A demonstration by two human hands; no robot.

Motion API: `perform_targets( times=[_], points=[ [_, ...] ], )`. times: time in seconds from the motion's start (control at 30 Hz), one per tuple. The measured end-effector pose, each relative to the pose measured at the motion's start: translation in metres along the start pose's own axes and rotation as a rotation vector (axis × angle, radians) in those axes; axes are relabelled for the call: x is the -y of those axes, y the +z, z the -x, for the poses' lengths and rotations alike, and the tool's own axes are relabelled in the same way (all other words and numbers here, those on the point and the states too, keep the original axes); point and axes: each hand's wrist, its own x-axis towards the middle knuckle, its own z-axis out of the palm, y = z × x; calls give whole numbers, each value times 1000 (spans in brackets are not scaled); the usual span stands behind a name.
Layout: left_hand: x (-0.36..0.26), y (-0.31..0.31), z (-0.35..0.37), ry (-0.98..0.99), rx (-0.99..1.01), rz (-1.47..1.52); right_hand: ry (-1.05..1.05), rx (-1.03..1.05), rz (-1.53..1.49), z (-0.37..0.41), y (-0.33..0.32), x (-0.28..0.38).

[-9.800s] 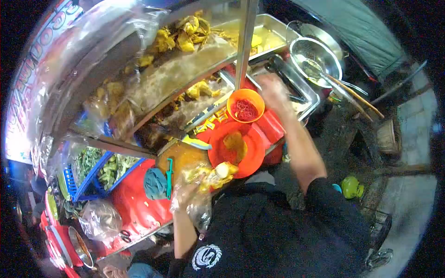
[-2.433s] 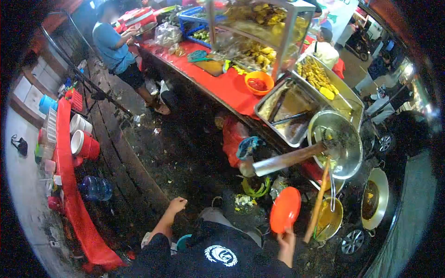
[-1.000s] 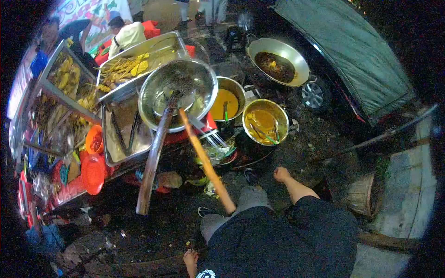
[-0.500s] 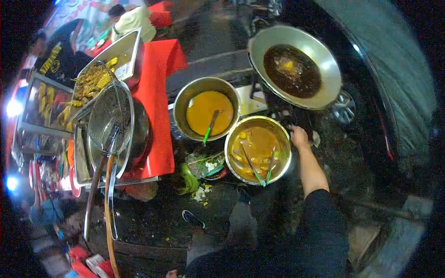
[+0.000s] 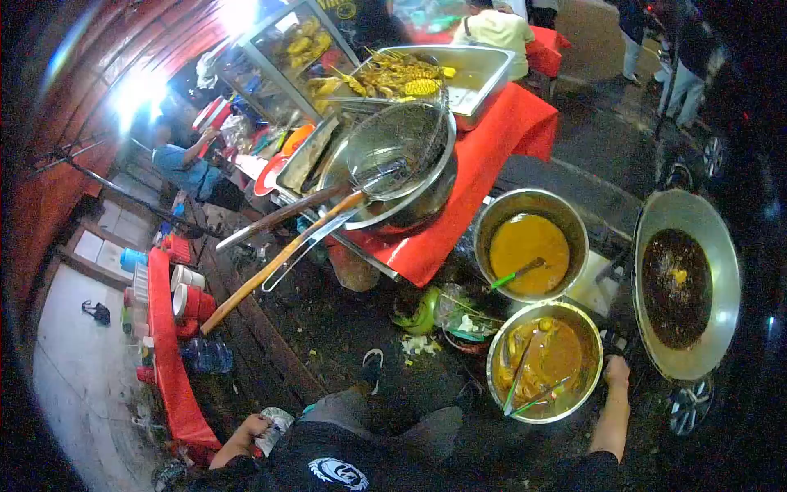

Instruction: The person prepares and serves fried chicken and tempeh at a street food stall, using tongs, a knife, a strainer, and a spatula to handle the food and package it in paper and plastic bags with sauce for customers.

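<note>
My right hand [image 5: 616,371] is low beside the right rim of a steel pot [image 5: 596,328] of orange-brown curry, its fingers curled at a small dark part I cannot make out. Two green-handled utensils rest in that pot. Behind it a second pot [image 5: 484,234] holds smooth orange sauce and a green-handled spatula [image 5: 518,274]. To the right, a wide wok [image 5: 720,279] of dark oil has a yellow piece bubbling in it. My left hand [image 5: 256,425], near my lap, is closed on a crumpled whitish cloth [image 5: 277,428].
Two long-handled strainers [image 5: 283,258] jut from a large pot on the red-covered table [image 5: 492,156]. A tray [image 5: 502,70] of skewers and corn stands behind. A person in blue [image 5: 184,168] works at the left. Scraps [image 5: 420,348] lie on the ground.
My view has swung left, so the pots and wok appear farther right. My left hand with the whitish cloth has come into view. My right hand stays beside the curry pot.
</note>
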Motion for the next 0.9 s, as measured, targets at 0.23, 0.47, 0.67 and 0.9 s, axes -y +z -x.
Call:
perform_targets(
  times=[0.23,0.47,0.67,0.9],
  points=[
    [-20,-1,14,102,16,-178,-47,-149,27,3,-6,7],
    [-31,-5,1,8,63,-104,-31,-183,10,19,-7,6],
    [16,-3,-87,-59,45,-423,-162,-387,-54,16,9,0],
    [49,14,-99,216,257,78,139,-257,-265,68,-50,67]
  ],
)
